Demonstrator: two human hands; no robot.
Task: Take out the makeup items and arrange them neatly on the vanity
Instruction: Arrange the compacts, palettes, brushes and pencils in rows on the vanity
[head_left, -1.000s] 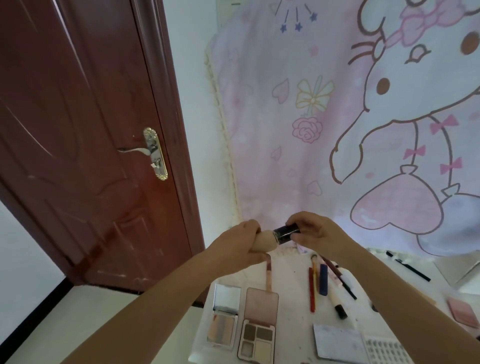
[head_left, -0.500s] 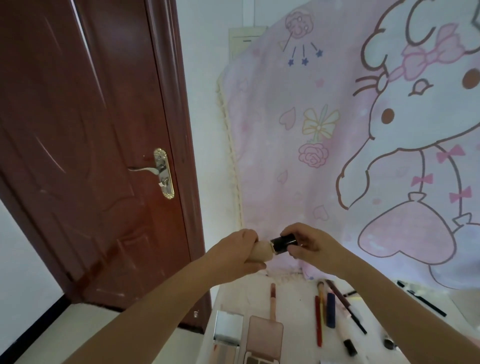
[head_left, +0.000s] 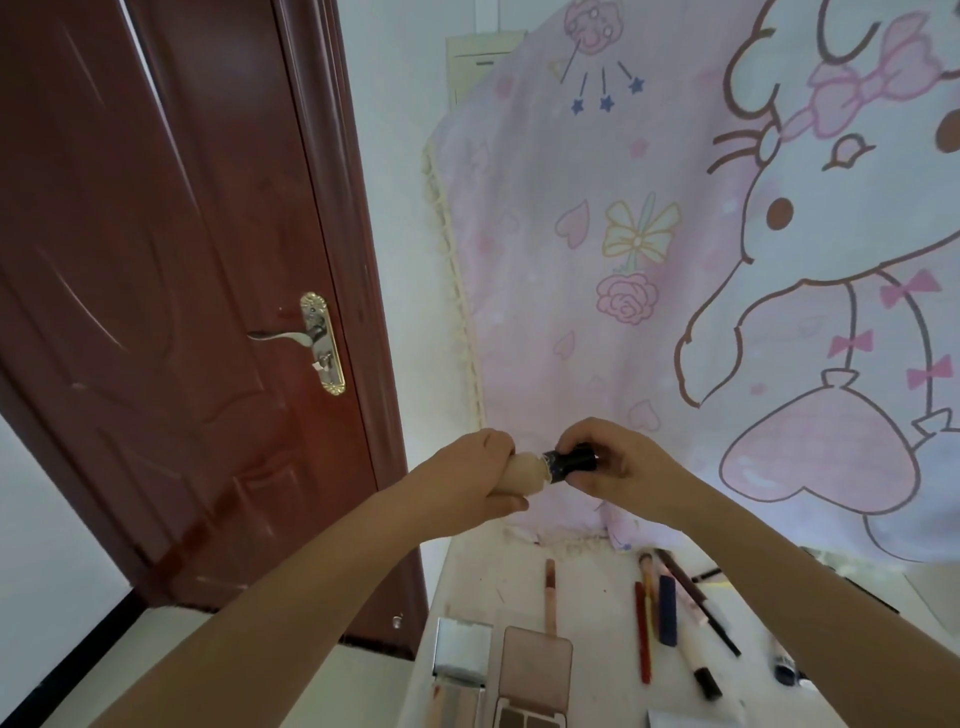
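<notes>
I hold a beige foundation bottle (head_left: 522, 470) with a black cap (head_left: 571, 461) up in the air above the white vanity (head_left: 498, 587). My left hand (head_left: 475, 475) grips the beige body. My right hand (head_left: 615, 460) pinches the black cap. On the vanity below lie an open pink eyeshadow palette (head_left: 535, 670), a mirrored compact (head_left: 462, 654), a slim pink pencil (head_left: 549, 592), a red pencil (head_left: 643, 631), a dark blue tube (head_left: 667, 608) and a long dark pencil (head_left: 696, 597).
A dark red door (head_left: 171, 291) with a gold handle (head_left: 311, 338) stands to the left of the vanity. A pink cartoon cloth (head_left: 675, 270) hangs on the wall behind it. A small dark round item (head_left: 784, 670) lies at the right.
The view has tilted upward, so less of the vanity shows. Both hands keep the bottle and cap between them at about the same spot.
</notes>
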